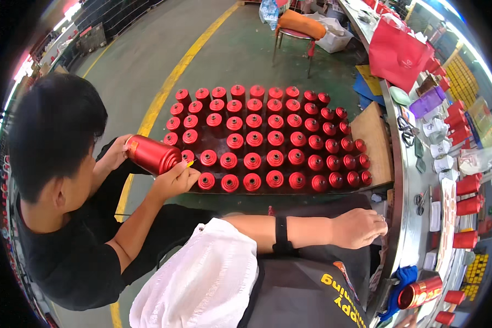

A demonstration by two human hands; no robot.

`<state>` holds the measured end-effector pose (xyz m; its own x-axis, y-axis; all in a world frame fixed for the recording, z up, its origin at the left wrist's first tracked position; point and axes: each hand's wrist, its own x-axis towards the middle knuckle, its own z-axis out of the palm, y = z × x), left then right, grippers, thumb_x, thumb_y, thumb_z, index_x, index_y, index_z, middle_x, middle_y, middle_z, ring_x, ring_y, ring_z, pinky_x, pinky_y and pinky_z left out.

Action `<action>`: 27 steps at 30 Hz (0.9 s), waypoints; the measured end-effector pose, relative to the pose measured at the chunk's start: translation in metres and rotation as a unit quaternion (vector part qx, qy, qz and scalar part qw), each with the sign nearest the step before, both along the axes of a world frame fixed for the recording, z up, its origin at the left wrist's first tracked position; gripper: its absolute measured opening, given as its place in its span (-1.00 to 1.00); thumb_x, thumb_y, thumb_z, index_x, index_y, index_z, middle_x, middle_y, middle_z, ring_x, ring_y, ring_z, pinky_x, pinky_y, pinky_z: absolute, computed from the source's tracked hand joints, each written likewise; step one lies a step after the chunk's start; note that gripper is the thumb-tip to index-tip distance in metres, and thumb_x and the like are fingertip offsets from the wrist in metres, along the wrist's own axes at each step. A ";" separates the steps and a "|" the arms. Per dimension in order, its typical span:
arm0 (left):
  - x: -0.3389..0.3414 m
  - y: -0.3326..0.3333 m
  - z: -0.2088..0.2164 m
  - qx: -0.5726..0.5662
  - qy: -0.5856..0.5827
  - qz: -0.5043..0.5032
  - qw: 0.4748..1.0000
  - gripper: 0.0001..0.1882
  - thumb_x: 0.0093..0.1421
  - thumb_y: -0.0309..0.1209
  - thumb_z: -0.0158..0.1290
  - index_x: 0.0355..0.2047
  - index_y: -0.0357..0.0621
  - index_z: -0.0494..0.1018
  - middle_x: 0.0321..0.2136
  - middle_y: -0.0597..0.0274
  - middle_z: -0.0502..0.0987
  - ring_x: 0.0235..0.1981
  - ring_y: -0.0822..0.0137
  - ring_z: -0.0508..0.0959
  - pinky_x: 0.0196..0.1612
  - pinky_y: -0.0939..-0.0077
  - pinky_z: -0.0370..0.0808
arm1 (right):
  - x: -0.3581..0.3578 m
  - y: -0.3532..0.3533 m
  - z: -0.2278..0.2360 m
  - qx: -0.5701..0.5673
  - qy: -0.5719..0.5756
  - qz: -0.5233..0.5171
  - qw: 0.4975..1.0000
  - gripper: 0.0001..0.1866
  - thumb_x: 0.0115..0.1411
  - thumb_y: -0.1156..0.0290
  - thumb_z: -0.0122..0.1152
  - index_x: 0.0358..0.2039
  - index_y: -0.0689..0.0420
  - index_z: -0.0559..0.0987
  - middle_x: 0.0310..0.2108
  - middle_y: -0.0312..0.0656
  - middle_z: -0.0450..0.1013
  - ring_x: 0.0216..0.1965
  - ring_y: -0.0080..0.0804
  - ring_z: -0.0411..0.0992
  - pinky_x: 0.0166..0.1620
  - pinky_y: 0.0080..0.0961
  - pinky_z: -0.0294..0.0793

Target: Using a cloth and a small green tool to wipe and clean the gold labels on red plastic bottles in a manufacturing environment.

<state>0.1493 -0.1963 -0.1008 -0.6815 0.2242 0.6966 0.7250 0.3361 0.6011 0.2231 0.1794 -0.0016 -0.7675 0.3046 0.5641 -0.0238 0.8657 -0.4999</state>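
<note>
My left forearm, with a black wristband, reaches right over my dark lap. My left hand [361, 227] is closed near the bench edge; whatever its fingers pinch, if anything, is hidden. Only a sliver of my right hand [411, 319] shows at the lower edge, beside a red metal canister [421, 292] with gold print. That canister lies on its side, next to a blue cloth [394, 295] on the bench; whether my right fingers grip it is unclear. At left, a co-worker in black holds another red canister [152, 154] in both hands, a small yellow piece by their fingers.
Rows of upright red canisters [275, 158] with stepped tops stand ahead, beside a wooden board [370, 143]. Along the right runs a metal bench [407, 218] bearing scissors [419, 202], a red bag [397, 53] and red and white cups. A chair [298, 33] stands farther back.
</note>
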 end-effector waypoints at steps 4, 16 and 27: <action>0.006 0.002 0.001 -0.034 -0.025 0.011 0.999 -0.82 0.07 -0.48 0.05 -0.28 -0.14 0.38 -0.36 0.17 0.44 -0.32 0.11 0.46 -0.23 0.25 0.44 | 0.001 0.000 0.005 -0.042 0.023 0.080 0.996 -0.73 0.29 0.42 0.11 -0.07 0.33 0.51 -0.17 0.05 0.49 -0.18 -0.27 0.50 -0.20 -0.42 0.53; 0.065 -0.032 0.030 -0.017 -0.123 0.142 0.982 -0.84 0.15 -0.48 0.05 -0.24 -0.13 0.40 -0.42 0.15 0.48 -0.34 0.07 0.50 -0.29 0.22 0.44 | -0.030 -0.072 0.013 -0.016 -0.238 0.537 0.809 -0.75 0.27 0.54 0.06 -0.06 0.33 0.50 -0.06 0.03 0.44 -0.08 -0.19 0.45 0.00 -0.38 0.42; 0.183 -0.145 0.049 0.419 -0.173 0.416 0.788 -0.91 0.25 -0.45 -0.01 -0.30 -0.19 0.44 -0.46 0.33 0.50 -0.46 0.57 0.45 -0.42 0.64 0.38 | -0.048 -0.132 0.024 0.091 -0.261 0.549 0.789 -0.75 0.22 0.55 0.13 -0.08 0.29 0.53 -0.15 0.01 0.51 -0.24 -0.25 0.51 -0.14 -0.47 0.47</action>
